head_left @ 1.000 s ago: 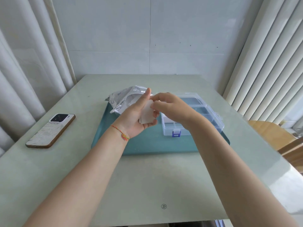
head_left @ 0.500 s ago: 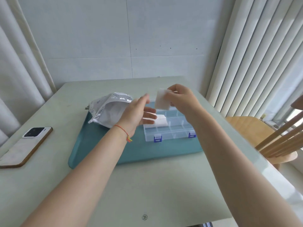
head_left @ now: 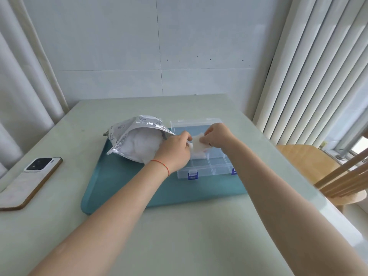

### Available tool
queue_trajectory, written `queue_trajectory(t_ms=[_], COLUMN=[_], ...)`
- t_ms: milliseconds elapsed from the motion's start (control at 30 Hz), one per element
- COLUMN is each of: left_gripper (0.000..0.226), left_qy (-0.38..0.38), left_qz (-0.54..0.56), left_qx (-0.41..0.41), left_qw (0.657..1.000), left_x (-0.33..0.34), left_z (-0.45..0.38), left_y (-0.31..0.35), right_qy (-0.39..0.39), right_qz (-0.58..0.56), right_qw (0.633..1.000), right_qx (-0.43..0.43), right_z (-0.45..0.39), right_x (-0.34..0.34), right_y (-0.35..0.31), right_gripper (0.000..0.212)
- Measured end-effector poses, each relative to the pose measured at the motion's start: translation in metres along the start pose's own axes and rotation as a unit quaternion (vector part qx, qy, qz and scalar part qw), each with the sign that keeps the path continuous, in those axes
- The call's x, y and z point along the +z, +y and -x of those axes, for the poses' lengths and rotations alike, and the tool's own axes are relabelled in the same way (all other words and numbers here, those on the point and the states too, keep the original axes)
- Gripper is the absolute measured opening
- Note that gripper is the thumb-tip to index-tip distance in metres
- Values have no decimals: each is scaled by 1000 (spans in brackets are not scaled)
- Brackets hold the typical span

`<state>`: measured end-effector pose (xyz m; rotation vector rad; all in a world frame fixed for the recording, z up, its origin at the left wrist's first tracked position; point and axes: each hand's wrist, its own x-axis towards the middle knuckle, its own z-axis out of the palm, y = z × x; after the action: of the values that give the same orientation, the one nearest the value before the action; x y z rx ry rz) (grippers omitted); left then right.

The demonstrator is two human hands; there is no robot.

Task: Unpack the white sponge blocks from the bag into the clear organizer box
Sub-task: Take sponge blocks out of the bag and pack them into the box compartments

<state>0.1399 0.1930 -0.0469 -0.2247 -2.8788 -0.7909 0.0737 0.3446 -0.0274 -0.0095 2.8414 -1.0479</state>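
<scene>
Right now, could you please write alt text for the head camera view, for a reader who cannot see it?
Two bare hands, left hand and right hand, hold a white sponge block over an open clear organizer box on a teal tray. An open bag lies left of the box, and a phone rests on the table.

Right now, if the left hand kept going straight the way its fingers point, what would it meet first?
Probably the white sponge block pinched by the right hand, directly ahead of the left hand over the clear plastic organizer box; depth is unclear.
</scene>
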Motion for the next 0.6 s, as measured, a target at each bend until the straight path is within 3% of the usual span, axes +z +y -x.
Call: queue_trajectory(t_ms=[200, 367, 600], left_gripper=[41, 39, 36], left_qy=[49, 25, -1], left_qz=[-48, -53, -88], left_qx=[25, 28, 44], left_qw=[997, 998, 995], left_x=[9, 12, 14], left_z=[4, 7, 6], left_y=[1, -2, -2], right_qy=[-6, -36, -60], right_qz=[-43, 107, 218], right_qw=[999, 993, 974], right_qx=[5, 17, -13], right_z=[-5, -8, -4], right_x=[1, 12, 12], right_y=[-4, -7, -8], right_gripper=[7, 36, 34])
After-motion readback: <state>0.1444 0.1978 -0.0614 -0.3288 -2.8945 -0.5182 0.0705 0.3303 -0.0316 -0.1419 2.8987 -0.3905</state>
